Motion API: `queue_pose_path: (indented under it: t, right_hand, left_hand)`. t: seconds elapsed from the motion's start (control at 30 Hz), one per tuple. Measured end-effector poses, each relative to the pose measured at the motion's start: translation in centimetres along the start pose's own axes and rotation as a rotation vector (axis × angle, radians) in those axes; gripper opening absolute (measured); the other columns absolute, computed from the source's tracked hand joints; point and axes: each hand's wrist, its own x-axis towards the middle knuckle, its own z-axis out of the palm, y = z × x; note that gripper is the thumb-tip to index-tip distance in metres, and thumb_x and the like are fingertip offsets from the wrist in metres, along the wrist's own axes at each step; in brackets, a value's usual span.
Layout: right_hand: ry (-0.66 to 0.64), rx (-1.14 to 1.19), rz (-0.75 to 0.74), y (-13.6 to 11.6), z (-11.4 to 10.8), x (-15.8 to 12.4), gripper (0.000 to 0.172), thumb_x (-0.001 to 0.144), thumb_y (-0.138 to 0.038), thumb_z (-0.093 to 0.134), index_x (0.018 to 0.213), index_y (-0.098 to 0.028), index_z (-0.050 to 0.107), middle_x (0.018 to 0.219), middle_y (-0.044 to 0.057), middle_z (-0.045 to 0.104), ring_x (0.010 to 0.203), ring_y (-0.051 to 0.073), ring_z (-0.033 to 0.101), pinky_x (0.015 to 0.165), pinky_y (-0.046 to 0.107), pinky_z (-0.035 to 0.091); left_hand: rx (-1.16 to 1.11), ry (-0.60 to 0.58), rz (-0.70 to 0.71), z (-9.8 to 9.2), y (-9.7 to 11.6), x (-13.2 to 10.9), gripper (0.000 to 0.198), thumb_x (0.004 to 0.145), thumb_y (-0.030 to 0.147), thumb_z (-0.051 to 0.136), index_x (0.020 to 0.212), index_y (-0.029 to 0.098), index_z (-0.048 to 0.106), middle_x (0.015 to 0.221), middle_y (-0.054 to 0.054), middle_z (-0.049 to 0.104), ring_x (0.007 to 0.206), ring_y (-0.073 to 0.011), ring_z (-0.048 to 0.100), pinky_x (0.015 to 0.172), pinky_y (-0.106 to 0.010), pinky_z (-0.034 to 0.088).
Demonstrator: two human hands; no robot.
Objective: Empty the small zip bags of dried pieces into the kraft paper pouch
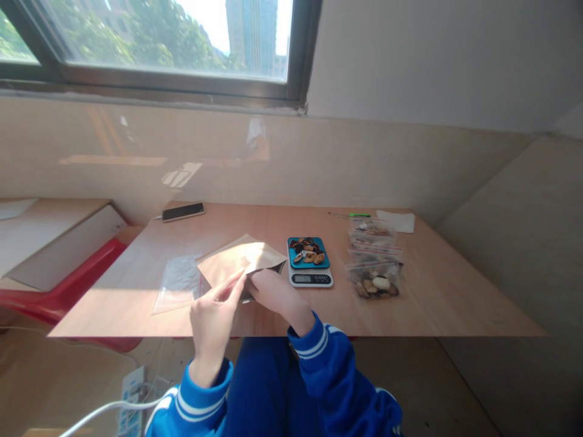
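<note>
A brown kraft bag (234, 261) lies tilted in front of me at the left of the table's middle, its mouth towards me. My left hand (217, 309) pinches the near edge of the bag's mouth between thumb and fingers. My right hand (273, 292) reaches into the mouth, and its fingers are hidden inside. Just right of the bag stands a white kitchen scale (311, 278) with a blue platform and a small display. Dried mushroom pieces (310, 252) are heaped on the platform. A clear plastic zip bag (177, 282) lies flat, partly under the kraft bag.
Several zip bags (376, 279) of dried mushrooms overlap in a row right of the scale. Behind them lie a green-handled tool (359, 215) and a white paper (397, 221). A phone (183, 212) with a cable rests at the back left. A red chair (91, 270) stands left.
</note>
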Motion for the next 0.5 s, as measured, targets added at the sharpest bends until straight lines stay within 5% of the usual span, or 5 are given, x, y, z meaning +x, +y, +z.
queue_pose_path:
  t: [0.13,0.23,0.37,0.5]
  right_hand:
    - [0.262,0.087,-0.059,-2.3,-2.7,-3.7,0.028,0.095,-0.015,0.041,0.113,-0.02,0.063,0.123,0.009,0.06,0.12,0.019,0.052,0.104,0.037,0.042]
    - [0.413,0.13,-0.029,-2.5,-3.8,-6.8,0.03,0.096,-0.016,0.04,0.116,-0.026,0.061,0.12,0.005,0.061,0.116,0.018,0.053,0.102,0.037,0.042]
    - [0.493,0.085,0.127,0.7,-3.5,-9.9,0.027,0.095,-0.018,0.041,0.11,-0.025,0.063,0.11,0.006,0.064,0.109,0.02,0.056,0.097,0.038,0.045]
    - [0.523,0.027,0.255,4.5,-2.9,-12.9,0.026,0.095,-0.022,0.041,0.107,-0.023,0.064,0.107,0.007,0.065,0.106,0.021,0.058,0.094,0.038,0.046]
  left_hand:
    - [0.038,0.132,0.026,-0.7,0.9,3.7,0.027,0.077,0.049,0.063,0.092,0.031,0.076,0.084,-0.002,0.077,0.081,-0.0259,0.072,0.071,-0.034,0.054]
    - [0.022,0.196,0.095,-0.5,1.3,8.1,0.031,0.078,0.052,0.06,0.091,0.029,0.076,0.081,-0.003,0.076,0.078,-0.025,0.071,0.074,-0.036,0.053]
    - [-0.11,0.167,0.17,0.9,1.6,13.6,0.034,0.082,0.049,0.056,0.092,0.022,0.072,0.087,-0.005,0.075,0.084,-0.0215,0.069,0.082,-0.033,0.051]
    - [-0.265,0.233,0.252,2.2,1.3,14.4,0.043,0.086,0.053,0.048,0.107,0.018,0.061,0.103,-0.01,0.069,0.097,-0.0208,0.065,0.086,-0.034,0.05]
